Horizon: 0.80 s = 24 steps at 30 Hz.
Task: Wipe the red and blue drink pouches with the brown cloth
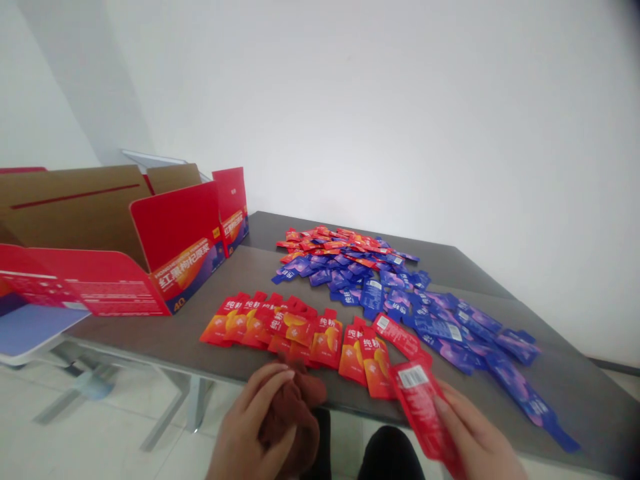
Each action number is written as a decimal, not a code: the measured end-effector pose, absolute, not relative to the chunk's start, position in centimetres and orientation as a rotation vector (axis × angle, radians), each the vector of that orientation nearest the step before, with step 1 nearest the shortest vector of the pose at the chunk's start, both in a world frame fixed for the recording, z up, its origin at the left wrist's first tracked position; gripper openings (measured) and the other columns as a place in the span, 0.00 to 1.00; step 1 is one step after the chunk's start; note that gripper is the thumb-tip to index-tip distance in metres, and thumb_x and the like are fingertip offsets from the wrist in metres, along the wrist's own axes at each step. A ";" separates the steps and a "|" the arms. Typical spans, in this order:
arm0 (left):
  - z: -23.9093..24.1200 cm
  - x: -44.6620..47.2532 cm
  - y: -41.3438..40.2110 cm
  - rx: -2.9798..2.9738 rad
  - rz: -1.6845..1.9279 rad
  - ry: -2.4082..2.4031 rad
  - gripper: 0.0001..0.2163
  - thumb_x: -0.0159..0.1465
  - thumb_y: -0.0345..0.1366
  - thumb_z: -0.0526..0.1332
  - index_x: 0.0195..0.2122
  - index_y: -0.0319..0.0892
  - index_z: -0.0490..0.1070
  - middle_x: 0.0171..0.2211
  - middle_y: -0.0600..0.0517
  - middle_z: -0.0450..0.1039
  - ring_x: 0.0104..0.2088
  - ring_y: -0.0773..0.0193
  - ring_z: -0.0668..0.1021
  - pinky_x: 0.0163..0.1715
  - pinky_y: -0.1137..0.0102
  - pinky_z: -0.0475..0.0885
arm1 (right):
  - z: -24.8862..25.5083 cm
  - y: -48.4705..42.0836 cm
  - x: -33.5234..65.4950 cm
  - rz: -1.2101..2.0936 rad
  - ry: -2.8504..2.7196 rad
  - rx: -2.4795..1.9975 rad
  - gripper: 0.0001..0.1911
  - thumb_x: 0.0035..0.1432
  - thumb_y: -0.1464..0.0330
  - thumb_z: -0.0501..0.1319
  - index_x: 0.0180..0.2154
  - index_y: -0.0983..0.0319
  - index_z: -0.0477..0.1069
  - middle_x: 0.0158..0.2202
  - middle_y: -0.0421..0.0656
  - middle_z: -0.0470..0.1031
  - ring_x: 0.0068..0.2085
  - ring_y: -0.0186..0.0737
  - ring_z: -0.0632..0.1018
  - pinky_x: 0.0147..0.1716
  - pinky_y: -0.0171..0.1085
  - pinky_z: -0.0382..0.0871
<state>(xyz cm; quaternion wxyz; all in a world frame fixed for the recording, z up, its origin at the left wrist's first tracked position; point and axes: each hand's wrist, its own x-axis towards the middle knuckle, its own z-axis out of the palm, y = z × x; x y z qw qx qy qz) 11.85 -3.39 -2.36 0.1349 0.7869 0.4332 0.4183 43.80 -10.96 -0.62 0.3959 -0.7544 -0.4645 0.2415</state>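
Note:
My left hand (257, 427) is closed around a crumpled brown cloth (295, 413) at the table's front edge. My right hand (473, 430) grips a red sachet (423, 407), its barcode side facing up. Beneath and beside that sachet, a row of red-orange sachets (327, 339) lies overlapping along the near edge, printed fronts up. Another red sachet (400, 337) lies barcode side up, touching the blue ones. To the right spreads a loose heap of blue-purple sachets (440, 327).
A mixed pile of red sachets (325, 240) and blue ones lies farther back on the dark table (210, 340). On the left stands an open red carton (90, 280), with another red box (233, 207) behind it. A white wall (400, 120) rises behind the table.

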 end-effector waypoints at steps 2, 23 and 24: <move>-2.9 10.6 -2.2 2.242 1.271 1.418 0.19 0.59 0.33 0.58 0.53 0.48 0.64 0.52 0.46 0.66 0.50 0.54 0.74 0.50 0.62 0.72 | -1.6 -8.7 42.9 0.612 -1.238 -1.870 0.21 0.55 0.51 0.58 0.41 0.56 0.79 0.60 0.43 0.66 0.61 0.49 0.66 0.60 0.46 0.56; -2.8 4.3 8.5 2.013 1.098 1.740 0.17 0.60 0.43 0.54 0.48 0.41 0.68 0.49 0.43 0.70 0.52 0.50 0.71 0.57 0.54 0.61 | -4.5 6.4 29.0 0.808 -1.348 -1.587 0.10 0.54 0.64 0.60 0.31 0.60 0.79 0.60 0.46 0.65 0.62 0.49 0.61 0.61 0.44 0.48; -2.8 4.2 9.1 1.996 1.114 1.727 0.18 0.60 0.43 0.54 0.47 0.40 0.68 0.49 0.43 0.70 0.52 0.50 0.71 0.57 0.54 0.61 | -4.4 7.0 28.4 0.839 -1.326 -1.550 0.10 0.53 0.64 0.60 0.30 0.60 0.79 0.59 0.45 0.66 0.61 0.48 0.63 0.61 0.43 0.49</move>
